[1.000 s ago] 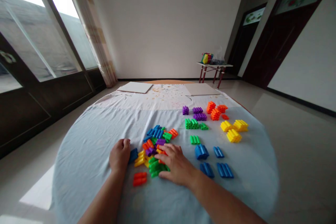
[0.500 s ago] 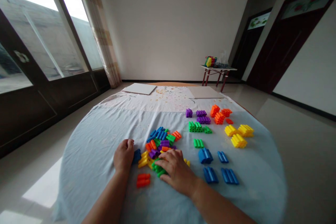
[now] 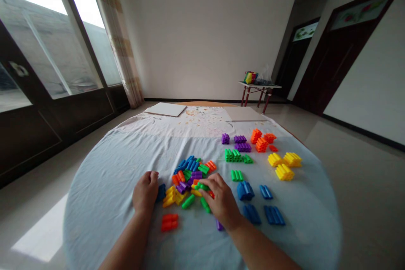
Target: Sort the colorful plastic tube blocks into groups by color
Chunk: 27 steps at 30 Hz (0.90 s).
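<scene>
My right hand [image 3: 223, 200] pinches a small cluster of green plastic tube blocks [image 3: 201, 186] over the near right side of a mixed pile. Two loose green blocks [image 3: 188, 201] lie just below it. My left hand [image 3: 145, 192] rests curled on the cloth, left of the pile; whatever its fingers hold, if anything, is hidden. Right beside it sits a dark blue block piece [image 3: 160, 193]. Yellow blocks [image 3: 170, 197], purple blocks [image 3: 183, 187] and blue blocks [image 3: 190, 163] are jumbled in the pile. Nearer me lies an orange block piece [image 3: 170, 222].
Sorted groups stand to the right: purple [image 3: 242, 147], orange [image 3: 261, 144], green [image 3: 233, 155], yellow [image 3: 284, 172] and blue [image 3: 245, 190]. A purple block [image 3: 219, 225] lies by my right wrist. Two flat boards [image 3: 166, 109] rest at the far side of the cloth-covered round table [image 3: 104, 185].
My right hand has lifted slightly and drawn together around the green cluster it was lying over. Two green blocks now show separately on the cloth. My left hand stays by the blue piece.
</scene>
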Motion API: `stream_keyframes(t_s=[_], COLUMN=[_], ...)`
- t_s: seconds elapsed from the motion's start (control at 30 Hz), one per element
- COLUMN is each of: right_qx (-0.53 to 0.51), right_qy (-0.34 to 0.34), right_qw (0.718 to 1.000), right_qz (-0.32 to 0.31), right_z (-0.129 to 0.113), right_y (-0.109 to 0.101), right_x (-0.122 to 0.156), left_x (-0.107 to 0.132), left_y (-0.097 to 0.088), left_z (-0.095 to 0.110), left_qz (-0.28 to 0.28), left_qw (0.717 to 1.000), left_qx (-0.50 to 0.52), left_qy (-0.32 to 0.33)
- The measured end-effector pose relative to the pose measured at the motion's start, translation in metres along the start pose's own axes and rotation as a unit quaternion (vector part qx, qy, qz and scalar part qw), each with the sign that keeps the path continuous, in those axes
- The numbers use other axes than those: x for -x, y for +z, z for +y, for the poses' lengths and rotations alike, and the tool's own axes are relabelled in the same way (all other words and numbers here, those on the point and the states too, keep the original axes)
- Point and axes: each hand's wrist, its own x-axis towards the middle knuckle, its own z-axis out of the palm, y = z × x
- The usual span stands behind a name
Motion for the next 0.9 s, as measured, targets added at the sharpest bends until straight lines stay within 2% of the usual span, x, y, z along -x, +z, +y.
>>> stream_keyframes(t_s=[0.07,0.13,0.33,0.43,0.83,0.9], right_qx=[0.008,0.029,0.016,-0.005,0.019,0.022], right_qy=[0.002,0.012,0.023,0.03,0.04,0.04], right_qw=[1.0,0.999,0.996,0.993,0.997,0.997], right_qz=[0.029,0.025,-0.088,-0.114,-0.057,-0.063], right_z=[0.0038,0.0066,0.0062,0.0045,0.0029,0.0023], right_y=[-0.0015,-0.0024,-0.0031,-0.0023,0.0039,0.0026], right_x=[-0.0024,-0.0043,-0.0013,0.0013,0.0005,0.0001], left_x=[-0.0004,-0.0008,-0.0026,-0.004,-0.009,-0.0101], left_y=[0.0004,0.0006,0.0004,0.0,-0.001,-0.0005], left_z=[-0.0005,-0.0009,-0.0028,-0.0031,-0.0062,-0.0074], left_qz=[-0.002,-0.004,-0.011,-0.017,-0.041,-0.039], left_qw=[1.0,1.0,1.0,1.0,0.999,0.999], left_qx=[0.001,0.001,-0.007,-0.01,-0.021,-0.022], left_qy=[-0.003,-0.004,-0.007,-0.01,-0.018,-0.019])
